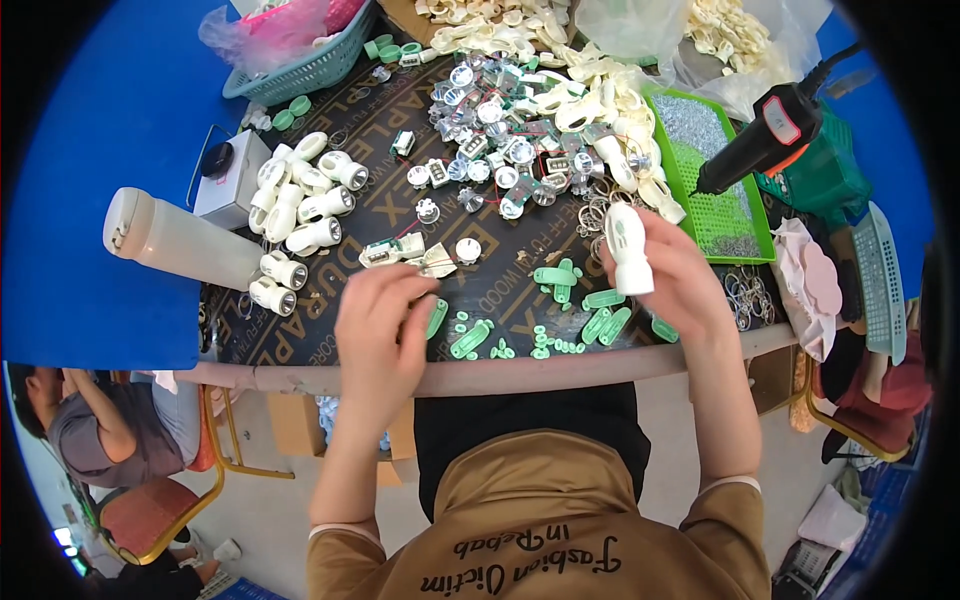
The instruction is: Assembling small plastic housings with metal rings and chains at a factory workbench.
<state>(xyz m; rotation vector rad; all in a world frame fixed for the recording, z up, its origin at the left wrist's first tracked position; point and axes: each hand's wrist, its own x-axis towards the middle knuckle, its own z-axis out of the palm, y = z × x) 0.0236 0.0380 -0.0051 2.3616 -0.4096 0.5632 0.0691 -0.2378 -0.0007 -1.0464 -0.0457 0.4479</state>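
Observation:
My right hand (682,262) is closed around a small white flashlight (628,250), held upright above the table's right half, its wider end down. My left hand (380,318) hovers palm down by the near edge, fingers bent and thumb apart, with nothing visible in it. Just beyond its fingertips lies an opened flashlight shell (393,250) with a circuit board and thin wires. A round white lamp head (467,250) sits beside it. Pale green switch strips (470,340) and tiny green buttons (542,342) are scattered between my hands; one green strip (437,318) lies against my left thumb.
Finished white flashlights (300,195) cluster left, by a bottle (185,228) and white box (232,180). Lamp heads with boards (500,130) and shells (600,90) heap up beyond. A black electric screwdriver (765,135) hangs over a green screw tray (690,215). Key rings (748,297) lie right.

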